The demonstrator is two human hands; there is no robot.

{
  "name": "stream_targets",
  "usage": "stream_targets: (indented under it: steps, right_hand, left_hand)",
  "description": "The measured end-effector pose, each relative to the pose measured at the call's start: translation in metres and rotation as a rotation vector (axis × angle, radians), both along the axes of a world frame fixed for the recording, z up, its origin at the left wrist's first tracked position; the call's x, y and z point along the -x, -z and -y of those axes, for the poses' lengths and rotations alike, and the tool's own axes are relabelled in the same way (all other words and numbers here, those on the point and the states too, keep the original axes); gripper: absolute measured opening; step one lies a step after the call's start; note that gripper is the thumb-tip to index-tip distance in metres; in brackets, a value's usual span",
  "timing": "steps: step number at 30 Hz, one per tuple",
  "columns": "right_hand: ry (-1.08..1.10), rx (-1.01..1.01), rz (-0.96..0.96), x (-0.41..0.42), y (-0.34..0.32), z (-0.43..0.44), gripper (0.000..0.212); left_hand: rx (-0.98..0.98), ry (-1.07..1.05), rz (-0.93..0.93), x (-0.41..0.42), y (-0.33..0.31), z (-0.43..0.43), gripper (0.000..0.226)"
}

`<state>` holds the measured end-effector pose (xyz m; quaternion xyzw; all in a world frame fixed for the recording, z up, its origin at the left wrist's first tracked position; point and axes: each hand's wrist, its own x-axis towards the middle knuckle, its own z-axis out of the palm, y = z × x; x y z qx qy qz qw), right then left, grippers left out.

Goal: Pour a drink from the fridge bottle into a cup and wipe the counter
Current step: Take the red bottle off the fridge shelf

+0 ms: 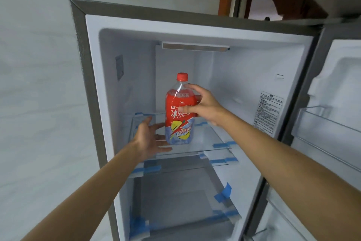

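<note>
Bottle (176,104) stands on glass shelf (207,139). Right hand (205,104) grips its shoulder from 3 o'clock. Left hand (150,139), fingers straight, sits at its 8 o'clock.

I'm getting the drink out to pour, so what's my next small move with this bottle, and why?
Probably draw the bottle straight out toward you. Your right hand wraps its shoulder, your left hand lies open by its base, ready to support it, and the cap is on.
</note>
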<state>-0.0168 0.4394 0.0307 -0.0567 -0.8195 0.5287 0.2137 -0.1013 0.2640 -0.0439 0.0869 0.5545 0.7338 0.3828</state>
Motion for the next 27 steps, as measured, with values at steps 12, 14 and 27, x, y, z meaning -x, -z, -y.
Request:
stream_targets:
  steps: [12,14,27]
  right_hand:
    - [0.032,0.033,-0.054,-0.085,-0.014,0.029,0.083]
    - [0.035,0.027,-0.065,-0.096,-0.014,0.034,0.082]
    - [0.041,0.116,-0.083,-0.147,-0.017,0.060,0.083]
  left_hand:
    - [-0.219,-0.036,0.182,-0.076,-0.011,0.031,0.077]
    - [-0.236,-0.054,0.194,-0.088,-0.014,0.036,0.076]
    - [-0.205,0.005,0.191,-0.136,-0.029,0.063,0.076]
